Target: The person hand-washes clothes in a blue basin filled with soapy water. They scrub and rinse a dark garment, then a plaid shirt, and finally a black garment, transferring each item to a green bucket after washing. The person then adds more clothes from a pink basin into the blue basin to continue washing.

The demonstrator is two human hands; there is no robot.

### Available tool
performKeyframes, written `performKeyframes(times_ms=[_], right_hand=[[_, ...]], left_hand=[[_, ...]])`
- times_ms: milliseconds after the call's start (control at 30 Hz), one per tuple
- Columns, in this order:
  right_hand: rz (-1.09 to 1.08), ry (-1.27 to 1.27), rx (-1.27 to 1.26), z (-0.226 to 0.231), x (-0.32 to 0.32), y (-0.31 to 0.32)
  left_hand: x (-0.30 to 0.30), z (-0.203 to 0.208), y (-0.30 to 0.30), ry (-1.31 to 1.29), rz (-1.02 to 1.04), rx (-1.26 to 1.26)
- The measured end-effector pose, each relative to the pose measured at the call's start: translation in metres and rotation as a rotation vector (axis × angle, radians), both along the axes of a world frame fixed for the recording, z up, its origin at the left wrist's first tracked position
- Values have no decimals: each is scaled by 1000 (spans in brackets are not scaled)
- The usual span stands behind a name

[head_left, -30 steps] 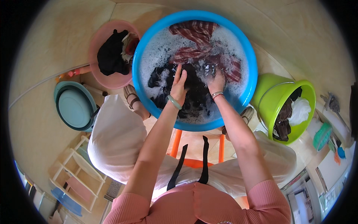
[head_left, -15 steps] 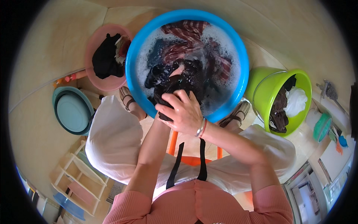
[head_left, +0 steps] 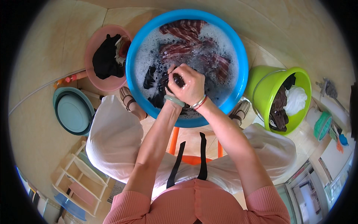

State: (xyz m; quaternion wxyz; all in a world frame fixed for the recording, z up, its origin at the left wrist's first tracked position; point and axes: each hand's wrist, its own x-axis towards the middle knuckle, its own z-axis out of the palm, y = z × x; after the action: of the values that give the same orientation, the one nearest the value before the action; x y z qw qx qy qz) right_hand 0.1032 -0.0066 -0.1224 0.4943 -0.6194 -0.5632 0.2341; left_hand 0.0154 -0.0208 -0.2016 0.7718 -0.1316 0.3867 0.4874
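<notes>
In front of me a big blue basin (head_left: 243, 74) holds foamy water and wet clothes. Over its near half my two hands meet, both closed on a dark wet garment (head_left: 179, 80), part of which shows inside the curl of my fingers. My right hand (head_left: 192, 83) lies on top. My left hand (head_left: 171, 92), below a pale green bangle, is largely covered by it. A reddish-brown striped garment (head_left: 184, 30) floats toward the far side. More dark cloth (head_left: 150, 76) breaks the suds to the left of my hands.
At the left a pink basin (head_left: 91, 56) holds dark clothes, with nested grey-blue basins (head_left: 72, 112) nearer me. A lime-green bucket (head_left: 261, 84) with brown and white cloth is tilted at the right. An orange stool (head_left: 194, 160) and a cream rack (head_left: 80, 173) are nearer.
Both hands have moved farther into the basin, carrying the dark garment away from the near rim. My left wrist with its bangle has come into sight, and foam covers more of the water.
</notes>
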Motion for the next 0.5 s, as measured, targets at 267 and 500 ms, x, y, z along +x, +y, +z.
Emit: performKeyframes(times_ms=[267, 500], right_hand=[[-306, -278, -552, -110, 73, -10], [219, -562, -436, -138, 86, -58]], left_hand=[[7, 21, 20, 637, -313, -46], [-14, 7, 25, 542, -493, 15]])
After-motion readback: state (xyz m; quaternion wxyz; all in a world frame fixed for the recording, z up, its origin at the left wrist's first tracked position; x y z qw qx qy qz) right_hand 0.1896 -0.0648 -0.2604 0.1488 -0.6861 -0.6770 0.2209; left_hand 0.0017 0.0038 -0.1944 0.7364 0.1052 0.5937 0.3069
